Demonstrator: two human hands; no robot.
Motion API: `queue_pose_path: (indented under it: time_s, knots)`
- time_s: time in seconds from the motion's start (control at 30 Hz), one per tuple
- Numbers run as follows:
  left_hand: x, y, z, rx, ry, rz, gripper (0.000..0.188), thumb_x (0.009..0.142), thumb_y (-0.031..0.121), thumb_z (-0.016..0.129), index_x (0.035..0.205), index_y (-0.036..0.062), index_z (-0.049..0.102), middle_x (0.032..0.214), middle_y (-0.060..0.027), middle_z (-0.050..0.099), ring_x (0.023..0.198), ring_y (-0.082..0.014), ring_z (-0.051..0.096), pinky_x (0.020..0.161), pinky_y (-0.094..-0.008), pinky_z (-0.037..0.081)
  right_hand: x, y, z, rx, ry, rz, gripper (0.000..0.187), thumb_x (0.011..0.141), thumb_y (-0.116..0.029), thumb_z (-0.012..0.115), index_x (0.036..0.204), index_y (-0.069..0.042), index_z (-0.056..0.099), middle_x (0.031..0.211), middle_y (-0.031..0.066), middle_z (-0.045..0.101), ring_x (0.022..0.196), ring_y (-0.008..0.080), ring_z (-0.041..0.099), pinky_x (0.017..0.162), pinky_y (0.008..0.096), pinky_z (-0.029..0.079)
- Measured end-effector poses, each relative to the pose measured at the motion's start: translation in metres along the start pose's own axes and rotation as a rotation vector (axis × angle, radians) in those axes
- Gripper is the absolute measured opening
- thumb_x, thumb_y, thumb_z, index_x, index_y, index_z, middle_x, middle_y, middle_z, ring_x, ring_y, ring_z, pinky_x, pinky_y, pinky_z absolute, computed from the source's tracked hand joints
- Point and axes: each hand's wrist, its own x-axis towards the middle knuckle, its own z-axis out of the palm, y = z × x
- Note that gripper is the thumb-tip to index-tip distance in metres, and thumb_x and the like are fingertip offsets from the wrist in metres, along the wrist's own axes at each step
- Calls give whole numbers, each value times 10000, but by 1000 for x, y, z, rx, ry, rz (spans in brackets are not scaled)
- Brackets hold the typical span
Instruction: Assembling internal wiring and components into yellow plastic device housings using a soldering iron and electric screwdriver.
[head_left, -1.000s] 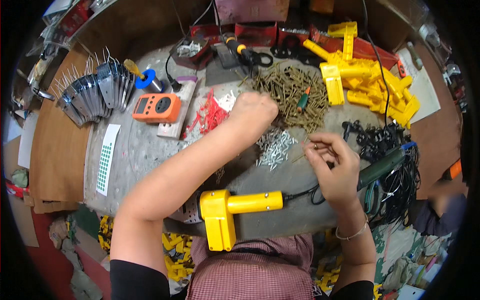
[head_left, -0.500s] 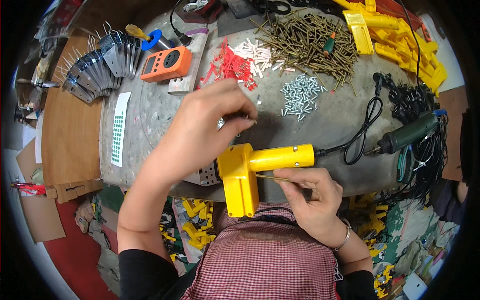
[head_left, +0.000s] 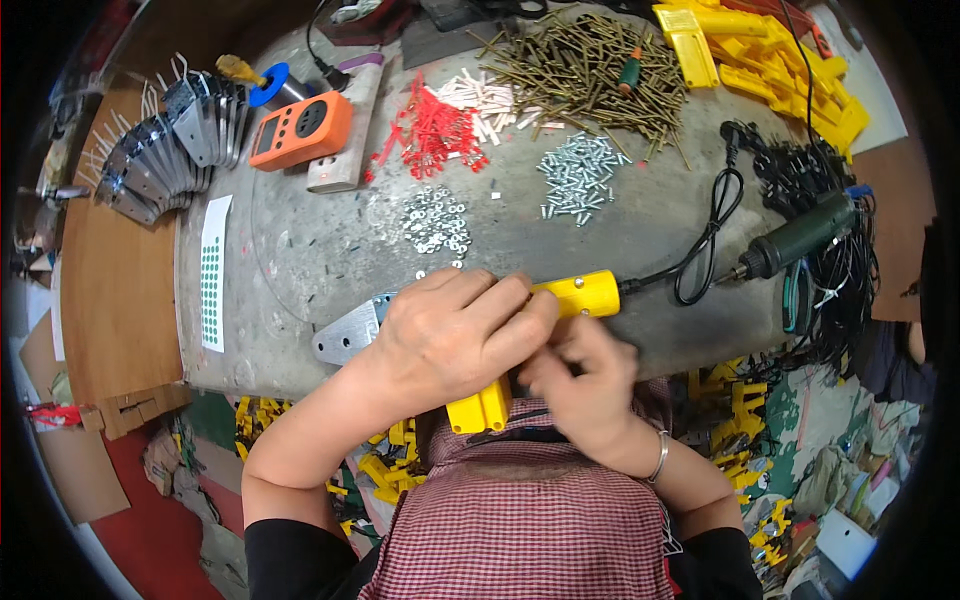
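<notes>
A yellow plastic tool housing [head_left: 586, 294] with a round handle lies at the bench's front edge. Its metal plate [head_left: 345, 332] points left, and its lower block juts over the edge. My left hand [head_left: 455, 335] is closed over the housing's middle, hiding most of it; any small part under the fingers is out of sight. Against the housing's near right side is my right hand [head_left: 590, 385], its bent fingers smeared by motion. No screw shows between them. Beyond my left hand lies a pile of small silver nuts [head_left: 437, 222].
Short silver screws [head_left: 580, 178], red parts [head_left: 440, 130], white sleeves [head_left: 490, 100] and long brass screws [head_left: 590, 70] lie in heaps. An orange meter [head_left: 300, 130] sits at the left. A green electric screwdriver [head_left: 800, 235] and a black cable [head_left: 715, 240] are at the right.
My left hand has come down from above the nuts onto the housing. The long brass screw that my right hand held at the housing no longer shows. The view has shifted slightly.
</notes>
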Motion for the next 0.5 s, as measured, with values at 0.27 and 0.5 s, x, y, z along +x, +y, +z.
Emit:
queue_pose_path:
  time_s: [0.27,0.5]
  knots:
    - [11,-3,8,-16,-30,-74,311,701,103,623,1009,61,623,842,-42,624,692,-207,590,572,-331,480,1,-20,-66,-182,106,22,176,873,-64,655,1039,-18,691,878,78,711,645,141,642,609,278,515]
    - [20,4,14,-17,8,-169,248,672,110,769,884,61,652,839,-51,612,724,-225,609,615,-343,490,25,27,-206,-389,810,-84,536,924,-141,642,1393,-18,413,861,24,595,732,81,551,669,204,440]
